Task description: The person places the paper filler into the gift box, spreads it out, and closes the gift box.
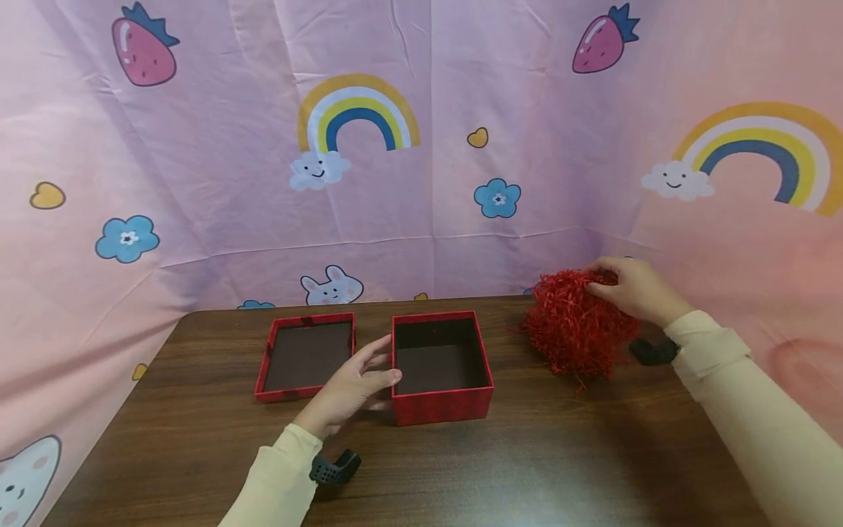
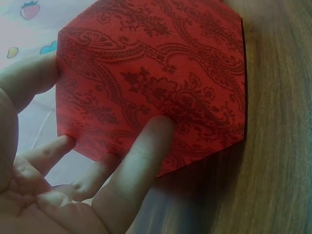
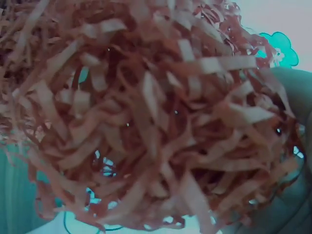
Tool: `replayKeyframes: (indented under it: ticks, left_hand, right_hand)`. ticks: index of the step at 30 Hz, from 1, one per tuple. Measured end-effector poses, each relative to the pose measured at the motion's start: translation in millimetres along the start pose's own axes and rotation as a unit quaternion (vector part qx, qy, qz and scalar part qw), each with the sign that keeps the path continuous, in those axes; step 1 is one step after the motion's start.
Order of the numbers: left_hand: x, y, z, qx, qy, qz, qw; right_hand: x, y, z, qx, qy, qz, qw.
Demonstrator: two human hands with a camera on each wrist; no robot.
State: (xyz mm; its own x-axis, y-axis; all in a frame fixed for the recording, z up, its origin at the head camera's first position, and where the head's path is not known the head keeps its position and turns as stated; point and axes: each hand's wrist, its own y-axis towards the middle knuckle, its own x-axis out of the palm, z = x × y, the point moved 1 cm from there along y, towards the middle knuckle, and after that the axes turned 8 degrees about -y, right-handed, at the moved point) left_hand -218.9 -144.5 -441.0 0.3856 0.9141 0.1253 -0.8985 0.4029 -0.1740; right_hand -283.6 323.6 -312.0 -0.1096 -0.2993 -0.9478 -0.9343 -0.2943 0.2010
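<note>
A square red box [image 1: 443, 407] with a dark inside stands open-topped on the table. My left hand [image 1: 352, 388] is at its left side, fingers fairly straight. In the left wrist view, fingertips press against the patterned red wall [image 2: 151, 73] and the thumb is at the edge. Over to the right, my right hand [image 1: 639, 289] grips the top of a big tangled bundle of red shredded paper [image 1: 573, 326]. Crinkled strips [image 3: 146, 131] fill most of the right wrist view and hide much of that hand's fingers.
Left of the box lies a shallow red lid [image 1: 306, 393], its dark inside facing up. The dark wooden table [image 1: 527, 468] ends at a patterned cloth [image 1: 435, 263] hanging behind it and along both sides.
</note>
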Motion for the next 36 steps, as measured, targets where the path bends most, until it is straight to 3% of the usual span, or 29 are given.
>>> replayKeyframes:
  ticks: [10, 27, 36]
  left_hand:
    - [-0.6, 1.5, -4.7, 0.004, -0.005, -0.005, 1.0000]
    - [-1.3, 1.3, -7.4, 0.002, -0.002, 0.020, 0.9998]
    - [-1.5, 1.6, -8.8, 0.002, 0.008, 0.022, 0.9997]
  right_hand:
    - [-28, 9.9, -14, -0.011, 0.004, -0.005, 0.9999]
    - [-81, 32.1, -37, -0.001, -0.027, -0.009, 0.9996]
    - [-106, 38.9, -49, -0.001, -0.042, 0.028, 0.9987]
